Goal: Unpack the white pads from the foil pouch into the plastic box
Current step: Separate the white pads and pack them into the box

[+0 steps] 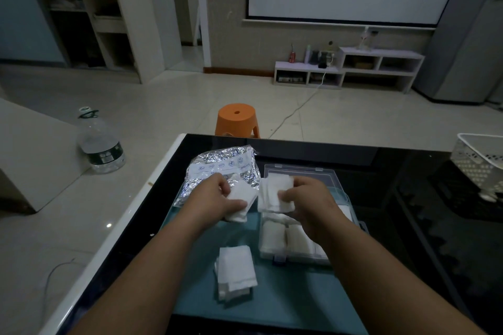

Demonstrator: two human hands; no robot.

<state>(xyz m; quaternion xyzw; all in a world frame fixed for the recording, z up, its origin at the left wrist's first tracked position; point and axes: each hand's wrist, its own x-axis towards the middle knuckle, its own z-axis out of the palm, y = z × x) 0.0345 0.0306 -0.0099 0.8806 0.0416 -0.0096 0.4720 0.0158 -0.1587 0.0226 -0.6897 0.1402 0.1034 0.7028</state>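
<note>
Two bundles are mid-transfer: my left hand [217,196] pinches white pads [241,194] beside the foil pouch [220,168] toward the table's [408,198] far-left corner, while my right hand [310,198] grips a stack [275,185] above the partly filled plastic box [296,258]. Next, I judge, that stack goes down into free space.

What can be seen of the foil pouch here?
The foil pouch is crinkled silver foil with a white panel printed with small blue icons. It lies wrinkled at the far left corner of the teal mat, left of the plastic box. The left hand, gripping white pads, covers its near edge; whether it touches the pouch is unclear.
</note>
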